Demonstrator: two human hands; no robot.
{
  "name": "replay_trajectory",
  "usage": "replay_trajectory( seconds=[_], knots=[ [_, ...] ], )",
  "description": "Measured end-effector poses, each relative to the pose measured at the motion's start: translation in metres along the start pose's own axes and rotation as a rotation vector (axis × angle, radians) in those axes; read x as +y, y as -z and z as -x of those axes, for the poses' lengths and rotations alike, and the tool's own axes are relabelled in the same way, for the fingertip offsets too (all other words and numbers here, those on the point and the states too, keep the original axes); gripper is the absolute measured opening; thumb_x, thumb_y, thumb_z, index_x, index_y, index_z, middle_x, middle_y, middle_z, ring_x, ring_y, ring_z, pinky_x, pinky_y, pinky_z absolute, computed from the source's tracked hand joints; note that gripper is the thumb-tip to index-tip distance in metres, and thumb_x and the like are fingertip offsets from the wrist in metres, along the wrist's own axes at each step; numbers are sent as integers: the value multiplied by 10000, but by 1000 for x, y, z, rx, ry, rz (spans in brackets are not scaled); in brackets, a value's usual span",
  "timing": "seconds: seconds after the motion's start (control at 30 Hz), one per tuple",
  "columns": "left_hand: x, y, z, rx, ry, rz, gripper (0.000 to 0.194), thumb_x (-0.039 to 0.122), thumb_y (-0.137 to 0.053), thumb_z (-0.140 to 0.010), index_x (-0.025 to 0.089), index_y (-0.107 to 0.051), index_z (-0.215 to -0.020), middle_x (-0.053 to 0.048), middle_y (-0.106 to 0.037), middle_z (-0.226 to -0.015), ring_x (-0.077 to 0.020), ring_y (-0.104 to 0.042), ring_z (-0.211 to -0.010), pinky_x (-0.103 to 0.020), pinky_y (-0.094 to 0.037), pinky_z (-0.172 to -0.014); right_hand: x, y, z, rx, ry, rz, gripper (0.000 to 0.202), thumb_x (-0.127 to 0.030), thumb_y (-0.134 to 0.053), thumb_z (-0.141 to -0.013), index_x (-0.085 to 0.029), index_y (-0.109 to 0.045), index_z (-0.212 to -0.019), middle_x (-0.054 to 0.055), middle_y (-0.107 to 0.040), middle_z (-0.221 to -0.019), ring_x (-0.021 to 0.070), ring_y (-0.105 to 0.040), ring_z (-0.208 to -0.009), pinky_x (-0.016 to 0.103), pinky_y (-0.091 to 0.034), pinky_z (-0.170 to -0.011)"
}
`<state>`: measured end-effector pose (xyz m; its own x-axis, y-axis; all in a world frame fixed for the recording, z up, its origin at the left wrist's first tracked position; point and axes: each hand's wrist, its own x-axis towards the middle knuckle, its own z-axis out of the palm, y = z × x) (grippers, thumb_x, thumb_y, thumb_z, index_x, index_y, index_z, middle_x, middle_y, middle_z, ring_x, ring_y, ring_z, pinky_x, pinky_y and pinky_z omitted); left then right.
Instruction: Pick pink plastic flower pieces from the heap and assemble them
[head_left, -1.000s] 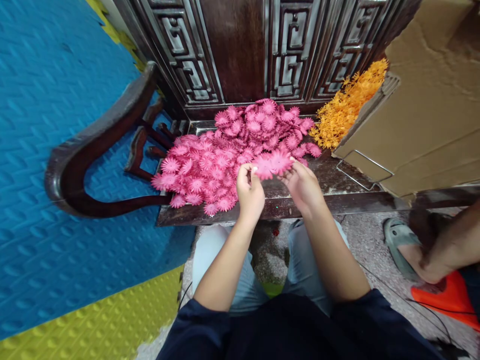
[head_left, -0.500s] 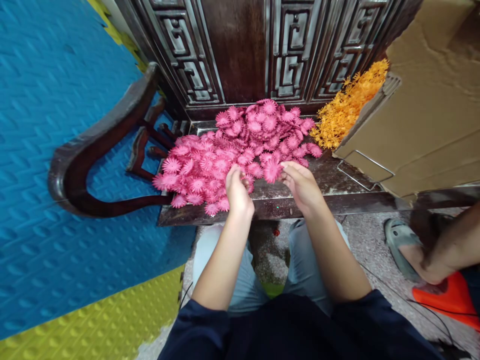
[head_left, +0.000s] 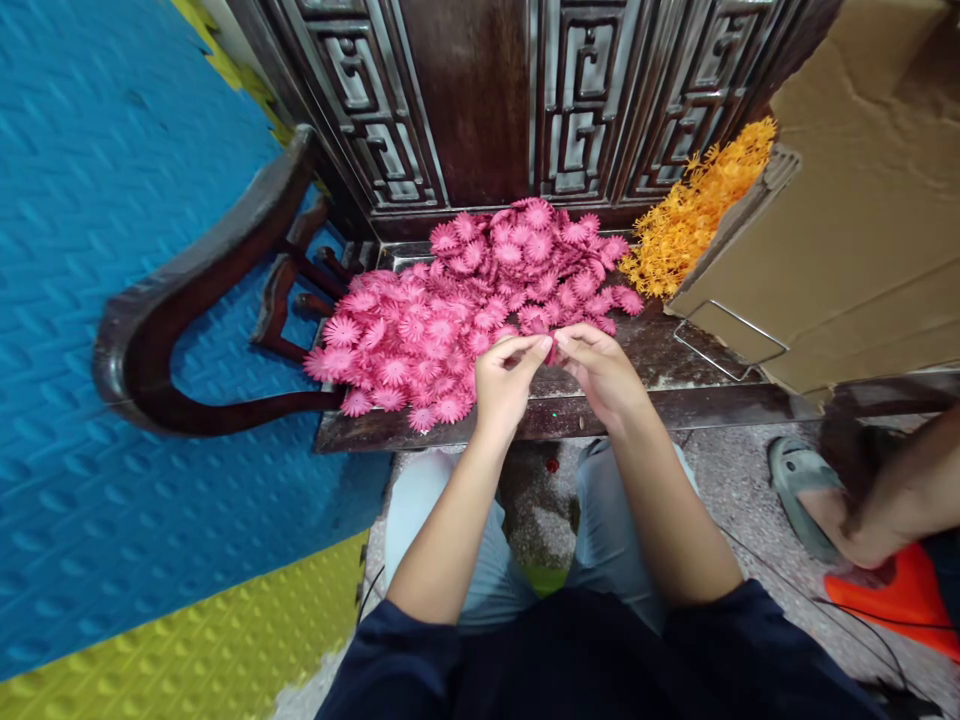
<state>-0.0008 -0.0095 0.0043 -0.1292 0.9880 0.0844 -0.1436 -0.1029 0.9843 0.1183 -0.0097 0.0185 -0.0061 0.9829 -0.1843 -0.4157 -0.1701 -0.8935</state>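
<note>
A small pink artificial flower (head_left: 551,350) shows between my fingertips, mostly covered by them. My left hand (head_left: 510,385) pinches it from the left side. From the right, my right hand (head_left: 600,370) pinches the same flower, so both hands meet just above the bench's front part. Behind and to the left of them spreads a heap of pink flowers (head_left: 412,345), with many petals each. A darker mound of stacked pink flowers (head_left: 525,245) lies against the carved back. What exactly my fingertips grip on the flower is hidden.
The dark wooden bench (head_left: 652,350) has a curved armrest (head_left: 202,270) at left. Orange flower pieces (head_left: 697,215) lie beside a cardboard box (head_left: 847,230) with a wire handle (head_left: 731,340). Another person's shoe (head_left: 802,490) is at right. Blue matting (head_left: 90,480) covers the left floor.
My left hand has moved right, from the pink heap to the flower in my right hand. The flower has turned and now shows only a small part. My right hand has barely moved.
</note>
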Motion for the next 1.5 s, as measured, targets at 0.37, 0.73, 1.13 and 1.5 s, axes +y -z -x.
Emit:
replay_trajectory(
  seconds=[0.37,0.73,1.13,1.5],
  knots=[
    [4,1,-2,-9,58,38,172,341,-791,-617,196,-751,-699,-15,-691,-699,-117,-576,-668,-253,-453,-659,-1,0,0,12,-102,14,172,-313,-772,-554,-207,-698,-668,-45,-595,-608,81,-451,-570,255,-337,-586],
    [2,4,-5,-24,-12,-18,238,409,-781,-637,185,-711,-675,6,-610,-651,-99,-497,-606,-236,-403,-598,-2,0,0,-56,-139,-20,232,-351,-818,-515,-214,-699,-660,-47,-592,-630,80,-447,-583,257,-352,-605],
    [-3,4,-2,-42,-118,-132,208,373,-650,-789,181,-691,-720,-7,-589,-687,-115,-516,-654,-242,-408,-637,0,0,1,-61,-88,-30,204,-361,-793,-575,-211,-680,-656,-52,-543,-609,81,-437,-584,249,-343,-613],
    [4,1,0,-30,-169,-195,167,304,-593,-829,176,-606,-723,2,-541,-704,-114,-488,-664,-238,-393,-651,0,-5,1,-19,39,104,201,-369,-749,-625,-191,-662,-658,-33,-560,-643,90,-435,-612,262,-355,-634]
  ],
)
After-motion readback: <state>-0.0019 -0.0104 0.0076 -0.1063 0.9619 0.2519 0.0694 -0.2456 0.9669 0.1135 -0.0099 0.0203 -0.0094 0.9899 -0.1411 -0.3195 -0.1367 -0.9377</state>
